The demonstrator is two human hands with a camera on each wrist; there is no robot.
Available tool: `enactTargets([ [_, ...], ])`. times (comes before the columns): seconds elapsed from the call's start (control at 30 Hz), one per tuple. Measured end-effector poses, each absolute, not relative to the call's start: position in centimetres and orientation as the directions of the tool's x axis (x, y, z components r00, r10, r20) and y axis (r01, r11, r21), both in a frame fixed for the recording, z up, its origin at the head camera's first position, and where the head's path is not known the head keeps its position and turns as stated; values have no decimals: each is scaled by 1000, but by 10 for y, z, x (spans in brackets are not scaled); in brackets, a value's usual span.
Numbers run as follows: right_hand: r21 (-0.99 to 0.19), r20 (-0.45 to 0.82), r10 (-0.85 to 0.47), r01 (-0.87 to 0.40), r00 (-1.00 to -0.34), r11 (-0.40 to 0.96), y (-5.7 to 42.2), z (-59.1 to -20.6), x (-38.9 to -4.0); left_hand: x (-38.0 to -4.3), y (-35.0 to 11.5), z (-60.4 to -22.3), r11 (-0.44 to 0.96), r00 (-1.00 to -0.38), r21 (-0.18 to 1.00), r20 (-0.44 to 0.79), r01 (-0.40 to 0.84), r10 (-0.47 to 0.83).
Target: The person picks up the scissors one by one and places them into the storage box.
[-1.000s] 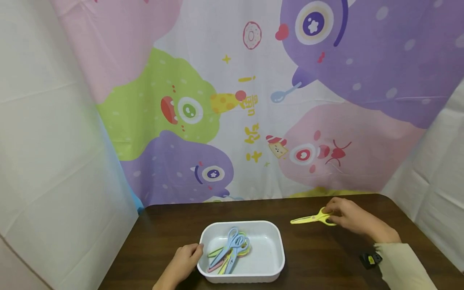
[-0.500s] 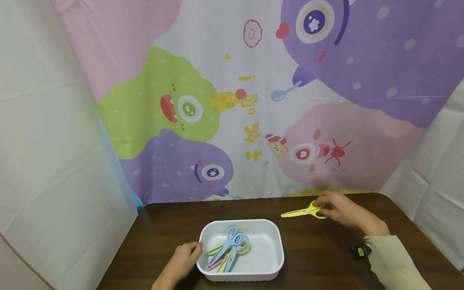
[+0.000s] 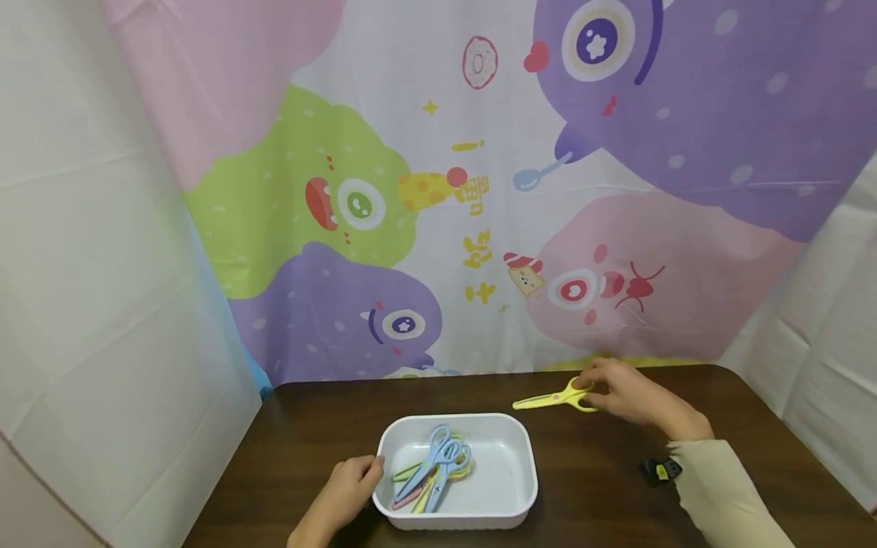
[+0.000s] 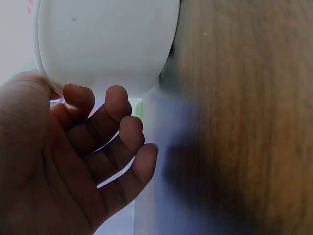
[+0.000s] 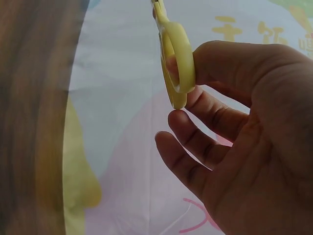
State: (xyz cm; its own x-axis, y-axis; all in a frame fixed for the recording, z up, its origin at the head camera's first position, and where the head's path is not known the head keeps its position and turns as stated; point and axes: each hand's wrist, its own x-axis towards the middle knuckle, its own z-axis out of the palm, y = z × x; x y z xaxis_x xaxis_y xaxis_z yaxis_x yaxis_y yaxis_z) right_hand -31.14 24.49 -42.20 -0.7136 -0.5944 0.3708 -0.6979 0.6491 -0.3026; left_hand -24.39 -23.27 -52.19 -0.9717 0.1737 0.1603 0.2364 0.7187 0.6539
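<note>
Yellow scissors [image 3: 548,400] hang above the back of the table to the right of the tray, blades pointing left. My right hand [image 3: 630,390] pinches them by the handle loops; the right wrist view shows thumb and forefinger on a yellow loop [image 5: 185,58]. A white plastic tray [image 3: 530,472] stands at the front of the table. Its left rim is held by my left hand [image 3: 346,491], thumb over the edge and curled fingers against the outer wall [image 4: 112,49]. Inside the tray, blue scissors [image 3: 441,466] lie across other green, pink and yellow ones, partly hidden.
The dark wooden table [image 3: 582,487] ends at a cartoon-printed curtain [image 3: 479,335] behind. White cloth [image 3: 103,266] hangs on both sides. Beside the right sleeve sits a small black device [image 3: 661,472] with a yellow mark.
My right hand has moved left with the yellow scissors, closer to the tray and slightly farther back. The left hand and the tray have stayed in place.
</note>
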Motion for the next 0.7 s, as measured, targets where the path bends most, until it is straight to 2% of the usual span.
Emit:
enactTargets([
  [0.23, -345, 333, -565, -656, -755, 672, 240, -422, -312, -243, -232, -520, 717, -971, 654, 163, 239, 175],
  [0.7, -431, 283, -574, -636, -768, 639, 217, -419, -317, -243, -231, -519, 706, -973, 669, 157, 233, 172],
])
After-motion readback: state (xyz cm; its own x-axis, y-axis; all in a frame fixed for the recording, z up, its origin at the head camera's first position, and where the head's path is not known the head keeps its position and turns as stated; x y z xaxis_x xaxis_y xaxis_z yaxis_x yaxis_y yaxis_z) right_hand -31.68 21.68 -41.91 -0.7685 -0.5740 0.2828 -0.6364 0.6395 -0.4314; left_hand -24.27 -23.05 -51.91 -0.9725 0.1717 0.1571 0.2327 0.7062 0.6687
